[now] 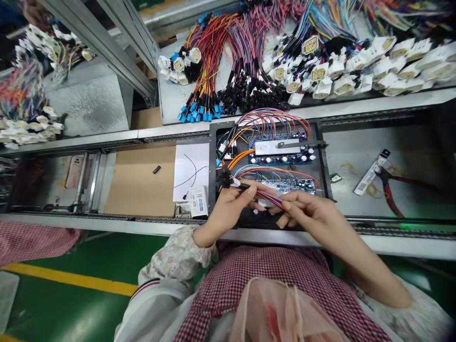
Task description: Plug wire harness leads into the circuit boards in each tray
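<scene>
- Two circuit boards (pixel 302 159) lie in a black case (pixel 213 164) on the counter (pixel 342 147); wire harnesses (pixel 215 52) crowd the shelf (pixel 169 102) beyond; green floor (pixel 107 313) shows below.
- Left hand (pixel 228 206): fingers pinching a wire bundle (pixel 270 197) beside its black connectors (pixel 225 178), above the case.
- Right hand (pixel 315 213): fingers grasping the same bundle's coloured wires, farther right.

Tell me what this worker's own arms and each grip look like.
The left grip and right grip are bare human hands, without gloves. The left sleeve is pale, flower-patterned and gathered at the cuff, below a white outer garment edged with dark and red stripes. The right sleeve looks similarly pale and patterned, though blurred, and ends higher, leaving the forearm bare.
</scene>
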`<state>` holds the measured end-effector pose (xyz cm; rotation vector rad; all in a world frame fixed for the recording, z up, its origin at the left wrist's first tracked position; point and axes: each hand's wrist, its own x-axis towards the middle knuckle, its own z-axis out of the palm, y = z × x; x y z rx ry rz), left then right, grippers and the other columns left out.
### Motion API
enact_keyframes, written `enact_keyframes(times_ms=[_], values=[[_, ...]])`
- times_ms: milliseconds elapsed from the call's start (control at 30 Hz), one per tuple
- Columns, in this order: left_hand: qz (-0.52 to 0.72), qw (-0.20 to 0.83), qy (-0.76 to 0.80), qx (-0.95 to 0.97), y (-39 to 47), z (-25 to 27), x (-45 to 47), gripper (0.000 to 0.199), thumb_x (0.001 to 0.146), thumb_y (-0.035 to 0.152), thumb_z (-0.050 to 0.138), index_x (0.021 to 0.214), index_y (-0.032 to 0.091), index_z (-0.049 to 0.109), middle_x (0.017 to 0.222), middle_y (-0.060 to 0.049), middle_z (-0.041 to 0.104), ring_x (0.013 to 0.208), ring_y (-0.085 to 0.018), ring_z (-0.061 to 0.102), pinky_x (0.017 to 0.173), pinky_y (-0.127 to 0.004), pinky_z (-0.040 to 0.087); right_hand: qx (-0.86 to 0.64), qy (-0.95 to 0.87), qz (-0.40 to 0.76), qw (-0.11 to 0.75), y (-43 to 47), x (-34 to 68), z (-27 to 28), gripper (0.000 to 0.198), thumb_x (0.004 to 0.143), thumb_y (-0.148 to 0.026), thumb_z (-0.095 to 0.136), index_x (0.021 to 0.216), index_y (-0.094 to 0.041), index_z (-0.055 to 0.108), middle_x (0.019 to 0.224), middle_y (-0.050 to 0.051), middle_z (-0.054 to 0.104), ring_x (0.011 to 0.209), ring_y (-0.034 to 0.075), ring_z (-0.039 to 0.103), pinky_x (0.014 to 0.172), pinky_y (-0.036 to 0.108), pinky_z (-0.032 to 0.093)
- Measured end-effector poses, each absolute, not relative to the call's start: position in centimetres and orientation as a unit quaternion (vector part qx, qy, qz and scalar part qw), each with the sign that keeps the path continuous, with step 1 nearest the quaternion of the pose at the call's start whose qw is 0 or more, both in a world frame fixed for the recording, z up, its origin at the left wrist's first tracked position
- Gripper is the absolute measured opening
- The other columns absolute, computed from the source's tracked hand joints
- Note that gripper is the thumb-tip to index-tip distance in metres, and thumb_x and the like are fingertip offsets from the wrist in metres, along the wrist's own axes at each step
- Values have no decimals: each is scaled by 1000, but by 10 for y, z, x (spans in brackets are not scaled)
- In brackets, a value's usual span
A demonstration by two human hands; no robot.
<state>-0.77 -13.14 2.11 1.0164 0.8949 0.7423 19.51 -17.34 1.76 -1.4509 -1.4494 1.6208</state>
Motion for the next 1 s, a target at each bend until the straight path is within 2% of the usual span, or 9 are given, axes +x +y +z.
enact_keyframes(times_ms=[100, 200, 333, 433, 500, 600, 667, 800, 1000], values=[[343, 745, 412, 396, -127, 17, -11, 24, 87, 36, 70, 99, 16, 70, 93, -7, 74, 85, -17, 71, 70, -27, 61, -558, -588, 534, 238, -169, 202, 14, 30, 92, -48, 58, 89, -22, 73, 79, 2, 76, 67, 16, 70, 62, 27, 55], [332, 750, 423, 384, -125, 17, -12, 21, 79, 33, 77, 90, 15, 71, 86, -3, 71, 73, -12, 68, 64, -22, 61, -566, -653, 431, 261, -167, 204, 12, 22, 92, -40, 60, 89, -26, 76, 88, 1, 77, 73, 16, 71, 68, 28, 55], [318, 759, 430, 372, -126, 19, -12, 25, 76, 36, 78, 88, 15, 72, 83, -1, 67, 69, -10, 67, 62, -21, 61, -531, -701, 358, 314, -166, 200, 10, 16, 93, -30, 59, 92, -25, 74, 84, 1, 73, 73, 14, 67, 69, 27, 52], [316, 755, 436, 375, -126, 19, -16, 24, 77, 35, 77, 88, 15, 71, 83, -1, 66, 68, -10, 66, 61, -20, 61, -505, -736, 341, 295, -165, 203, 11, 17, 95, -29, 56, 90, -23, 71, 79, 1, 69, 69, 13, 64, 65, 25, 50], [323, 744, 441, 386, -125, 18, -21, 22, 79, 34, 75, 88, 14, 70, 84, -2, 67, 66, -9, 65, 59, -18, 60, -500, -770, 307, 252, -164, 208, 12, 23, 96, -33, 54, 82, -22, 68, 74, 0, 66, 62, 12, 61, 57, 24, 46], [342, 723, 440, 408, -123, 16, -28, 21, 86, 35, 70, 92, 15, 67, 92, -3, 67, 67, -9, 67, 57, -18, 60, -568, -778, 155, 219, -162, 214, 12, 32, 96, -40, 54, 73, -21, 64, 61, -1, 63, 49, 11, 55, 47, 27, 36], [353, 720, 430, 414, -121, 15, -31, 23, 89, 36, 67, 102, 18, 66, 99, -5, 67, 76, -13, 70, 56, -19, 61, -605, -758, 81, 231, -160, 213, 9, 27, 97, -37, 53, 81, -20, 67, 66, 1, 68, 54, 14, 61, 51, 27, 39], [346, 721, 420, 429, -117, 13, -32, 29, 92, 35, 63, 116, 19, 66, 101, -7, 71, 88, -19, 72, 55, -20, 62, -593, -767, 98, 226, -155, 204, -5, 22, 98, -30, 50, 97, -20, 70, 88, 5, 76, 74, 17, 71, 67, 28, 49], [351, 690, 446, 449, -115, 12, -30, 24, 91, 33, 64, 109, 18, 72, 99, -7, 76, 81, -16, 72, 56, -19, 61, -612, -756, 130, 193, -149, 196, -18, 24, 97, -31, 51, 95, -21, 73, 85, 4, 77, 73, 18, 71, 67, 29, 49]])
